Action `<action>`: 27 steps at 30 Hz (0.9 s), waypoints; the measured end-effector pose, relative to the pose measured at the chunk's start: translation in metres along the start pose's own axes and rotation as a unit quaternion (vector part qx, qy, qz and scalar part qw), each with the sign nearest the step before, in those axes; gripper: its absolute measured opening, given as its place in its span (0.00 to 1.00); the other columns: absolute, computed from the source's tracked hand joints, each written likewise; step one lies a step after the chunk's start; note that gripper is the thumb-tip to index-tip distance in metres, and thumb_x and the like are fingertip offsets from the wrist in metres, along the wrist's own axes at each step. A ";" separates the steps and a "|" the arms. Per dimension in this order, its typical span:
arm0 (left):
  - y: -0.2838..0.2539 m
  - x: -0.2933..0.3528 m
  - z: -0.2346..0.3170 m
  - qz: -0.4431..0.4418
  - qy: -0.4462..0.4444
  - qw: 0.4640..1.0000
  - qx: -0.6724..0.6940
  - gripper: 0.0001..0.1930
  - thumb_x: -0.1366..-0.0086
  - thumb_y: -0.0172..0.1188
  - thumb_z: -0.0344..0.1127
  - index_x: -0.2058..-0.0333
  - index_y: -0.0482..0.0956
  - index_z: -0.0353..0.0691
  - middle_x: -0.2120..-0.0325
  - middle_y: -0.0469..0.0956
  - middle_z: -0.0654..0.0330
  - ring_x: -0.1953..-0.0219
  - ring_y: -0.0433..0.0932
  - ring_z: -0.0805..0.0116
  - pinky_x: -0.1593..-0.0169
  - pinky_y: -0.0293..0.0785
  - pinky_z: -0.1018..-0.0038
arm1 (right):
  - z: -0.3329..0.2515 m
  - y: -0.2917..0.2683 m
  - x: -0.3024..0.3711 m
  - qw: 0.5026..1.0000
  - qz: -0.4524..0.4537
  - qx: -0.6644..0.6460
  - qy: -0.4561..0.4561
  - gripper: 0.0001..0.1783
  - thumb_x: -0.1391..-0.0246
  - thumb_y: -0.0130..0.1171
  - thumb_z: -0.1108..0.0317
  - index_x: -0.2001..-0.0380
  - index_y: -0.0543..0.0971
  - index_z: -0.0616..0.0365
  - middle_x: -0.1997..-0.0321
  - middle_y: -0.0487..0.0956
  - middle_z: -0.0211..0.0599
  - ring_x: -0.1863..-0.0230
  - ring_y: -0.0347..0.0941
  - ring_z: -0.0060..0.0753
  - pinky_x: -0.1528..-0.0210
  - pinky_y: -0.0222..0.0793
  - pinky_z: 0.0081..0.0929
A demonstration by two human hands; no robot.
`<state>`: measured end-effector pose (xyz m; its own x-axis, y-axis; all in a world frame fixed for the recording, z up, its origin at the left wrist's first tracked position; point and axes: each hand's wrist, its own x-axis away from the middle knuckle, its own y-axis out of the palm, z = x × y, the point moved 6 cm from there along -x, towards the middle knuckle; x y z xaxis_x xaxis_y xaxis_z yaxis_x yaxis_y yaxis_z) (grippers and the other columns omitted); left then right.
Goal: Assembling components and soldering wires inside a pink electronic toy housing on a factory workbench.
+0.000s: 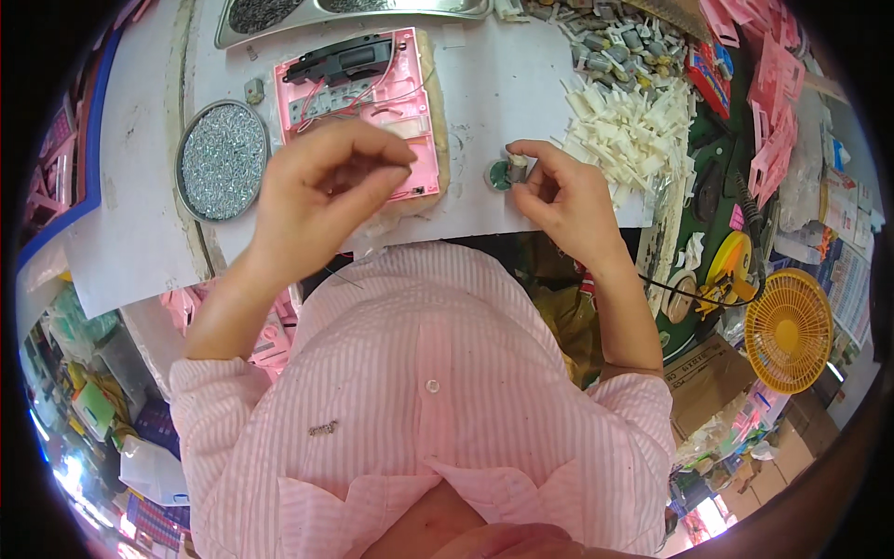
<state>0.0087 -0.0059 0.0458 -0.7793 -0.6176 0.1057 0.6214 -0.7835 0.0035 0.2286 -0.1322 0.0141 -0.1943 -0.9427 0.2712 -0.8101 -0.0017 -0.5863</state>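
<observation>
My right hand (pixel 570 200) holds a small grey cylindrical motor (pixel 518 169) between thumb and forefinger. The motor is right at the edge of a small round dish (pixel 497 175) with something green in it. My left hand (pixel 326 191) hovers over the near part of an open pink plastic casing (pixel 424 166), thumb and forefinger pinched together. Whatever they may hold is too small to make out. Inside the casing sit a black part (pixel 349 61), a grey board (pixel 331 101) and thin red wires. My left hand covers the casing's lower left portion.
Left of the casing stands a round tray of small silvery screws (pixel 222 158), with a grey block (pixel 253 90) beyond it. White plastic pieces (pixel 629 140) and grey motors (pixel 615 47) are heaped at right. A metal tray (pixel 307 19) lies at the back.
</observation>
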 end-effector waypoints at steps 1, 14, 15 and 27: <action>0.001 0.004 -0.001 0.015 0.030 0.999 -0.016 0.08 0.37 0.61 0.18 0.59 0.80 0.29 0.60 0.80 0.58 0.60 0.79 0.73 0.57 0.75 0.78 | -0.004 0.001 0.000 0.999 0.008 0.042 -0.015 0.21 0.49 0.63 0.76 0.49 0.80 0.58 0.78 0.71 0.24 0.76 0.67 0.14 0.71 0.65 0.18; 0.027 0.026 -0.020 0.090 0.065 0.994 0.006 0.15 0.39 0.64 0.19 0.53 0.77 0.33 0.62 0.81 0.59 0.62 0.82 0.75 0.59 0.80 0.77 | -0.023 0.017 0.005 0.907 -0.007 -0.420 0.028 0.25 0.44 0.65 0.77 0.43 0.73 0.66 0.74 0.77 0.23 0.73 0.72 0.14 0.69 0.67 0.14; 0.027 0.026 -0.020 0.093 0.068 0.993 -0.002 0.16 0.39 0.64 0.19 0.53 0.77 0.33 0.62 0.81 0.60 0.62 0.82 0.75 0.59 0.80 0.77 | -0.033 0.029 0.006 0.889 -0.043 -0.454 0.042 0.29 0.44 0.67 0.75 0.40 0.71 0.66 0.73 0.78 0.26 0.72 0.73 0.15 0.68 0.69 0.14; 0.025 0.028 -0.020 0.063 0.047 0.997 -0.015 0.20 0.39 0.64 0.17 0.49 0.71 0.34 0.59 0.79 0.59 0.56 0.81 0.73 0.53 0.78 0.76 | -0.043 0.062 -0.004 0.847 -0.139 -0.512 0.039 0.28 0.43 0.65 0.76 0.40 0.70 0.66 0.71 0.78 0.27 0.72 0.73 0.17 0.68 0.70 0.17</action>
<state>0.0007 -0.0444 0.0286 -0.6997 -0.7144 0.0107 0.7137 -0.6996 -0.0347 0.1551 -0.1141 0.0095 0.0799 -0.9281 0.3637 -0.8781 0.1072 0.4664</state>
